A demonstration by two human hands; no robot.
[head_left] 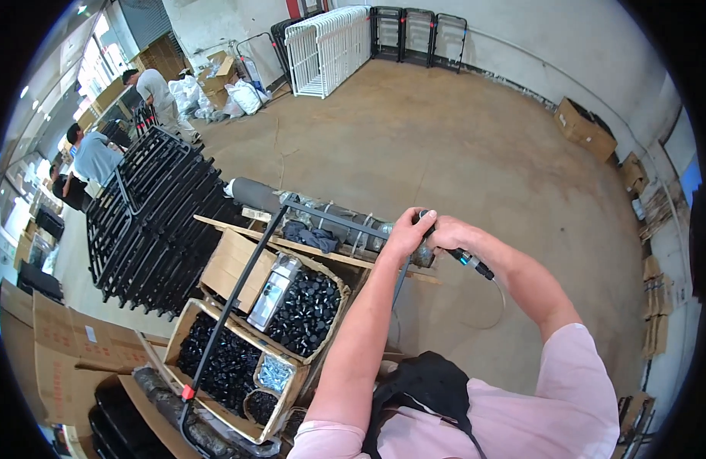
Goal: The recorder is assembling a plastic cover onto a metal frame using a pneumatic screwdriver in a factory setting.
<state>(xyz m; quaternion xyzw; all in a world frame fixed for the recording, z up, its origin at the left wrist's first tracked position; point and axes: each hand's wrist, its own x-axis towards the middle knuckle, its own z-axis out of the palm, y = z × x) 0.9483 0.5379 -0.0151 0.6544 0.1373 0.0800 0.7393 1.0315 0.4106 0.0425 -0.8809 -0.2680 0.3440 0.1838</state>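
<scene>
While our right grip (449, 234) clasps the corded driver (475, 264) and our left grip (406, 232) seems to steady the frame (338, 219) beside it, we should drive squarely.

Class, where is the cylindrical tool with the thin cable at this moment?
In the head view, the cylindrical tool is right of centre, in the right hand, slanting down to the right.

Slanted black frame (231, 302), black corded tool (474, 264)
</scene>
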